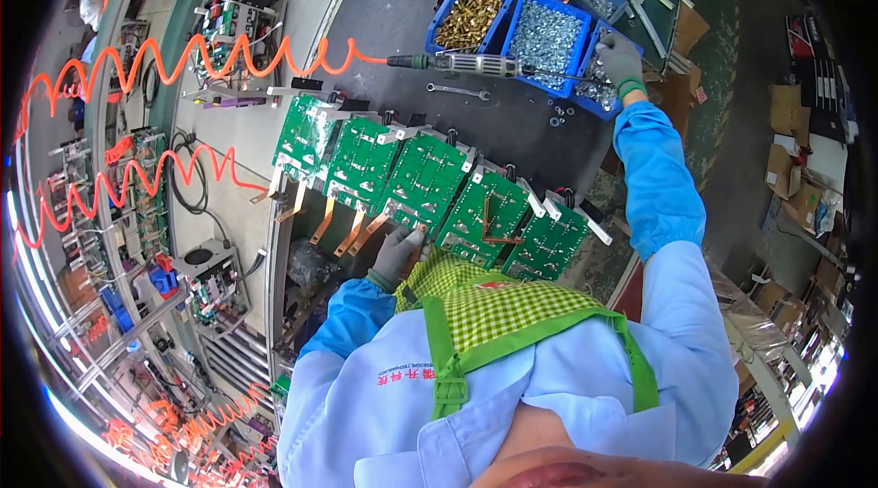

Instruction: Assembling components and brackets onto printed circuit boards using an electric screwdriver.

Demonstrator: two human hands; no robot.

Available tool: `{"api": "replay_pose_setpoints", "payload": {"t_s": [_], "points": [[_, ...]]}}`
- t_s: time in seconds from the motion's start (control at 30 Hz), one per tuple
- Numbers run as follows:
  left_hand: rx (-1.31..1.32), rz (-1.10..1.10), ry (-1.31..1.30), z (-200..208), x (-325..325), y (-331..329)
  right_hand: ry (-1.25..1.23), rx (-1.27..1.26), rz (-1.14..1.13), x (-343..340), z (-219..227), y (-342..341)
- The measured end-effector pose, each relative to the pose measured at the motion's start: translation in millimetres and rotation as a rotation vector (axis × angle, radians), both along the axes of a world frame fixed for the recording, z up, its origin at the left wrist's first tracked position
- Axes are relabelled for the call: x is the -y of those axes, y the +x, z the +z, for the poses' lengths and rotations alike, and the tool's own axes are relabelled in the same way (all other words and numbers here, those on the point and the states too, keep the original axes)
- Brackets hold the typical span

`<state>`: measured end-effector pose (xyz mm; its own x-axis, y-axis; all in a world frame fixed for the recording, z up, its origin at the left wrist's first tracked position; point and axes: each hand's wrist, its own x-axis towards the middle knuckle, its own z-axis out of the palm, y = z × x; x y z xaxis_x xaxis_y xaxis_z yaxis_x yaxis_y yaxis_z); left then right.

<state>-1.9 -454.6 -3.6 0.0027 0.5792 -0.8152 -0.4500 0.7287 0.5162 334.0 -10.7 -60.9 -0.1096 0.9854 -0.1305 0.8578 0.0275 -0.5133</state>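
Five green rectangular circuit boards (427, 182) form a slanted row at the near side of the dark grey worktable (366, 58), w/ pale metal brackets along their far edges. Several flat copper strips (370, 234) stick out from the near edge of the boards at left. One thin L-shaped copper piece (503, 240) lies on the 4th board, counted from left.

The left hand (396, 250), in a grey glove, is at the near edge of the 3rd board, just beside the strips, fingers bent. The right hand (620, 58), also in a grey glove, is over the small blue plastic bin (596, 109) w/ metal hardware, fingertips pointing down into it. For both hands the fingertips are partly hidden, so I can't tell if they are closed on sth. or apart.

Left of this bin is a bigger blue plastic bin (580, 49) full of silver hardware, then another blue plastic bin (444, 10) w/ brass-coloured pcs. The long silver-grey power screwdriver (471, 64), joined to a coiled orange hose (210, 58), reaches over the middle bin, its thin shaft directed to the right hand. A steel wrench (458, 92) lies near, betw. screwdriver and boards.
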Motion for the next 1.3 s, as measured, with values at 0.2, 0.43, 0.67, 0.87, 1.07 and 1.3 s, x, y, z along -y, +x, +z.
{"api": "replay_pose_setpoints", "payload": {"t_s": [0.2, 0.43, 0.67, 0.87, 1.07, 1.3], "points": [[0.045, 0.084, -0.011, 1, 3, 1, 0.019, 0.119, -0.027, 5, 31, 0], [0.072, 0.105, 0.020, -12, 11, -3, 0.030, 0.070, 0.107, 9, 46, -21], [0.070, 0.107, 0.030, -2, 5, 1, -0.008, 0.218, 0.540, 11, 19, -98], [0.053, 0.094, 0.081, -13, 12, 5, -0.102, 0.528, 0.485, 11, -7, -122], [0.067, 0.107, 0.105, -12, 10, 5, -0.001, 0.523, 0.620, 14, -4, -122], [0.017, -0.067, 0.094, -21, 9, 0, 0.096, 0.439, 0.526, 16, 15, -101]]}}
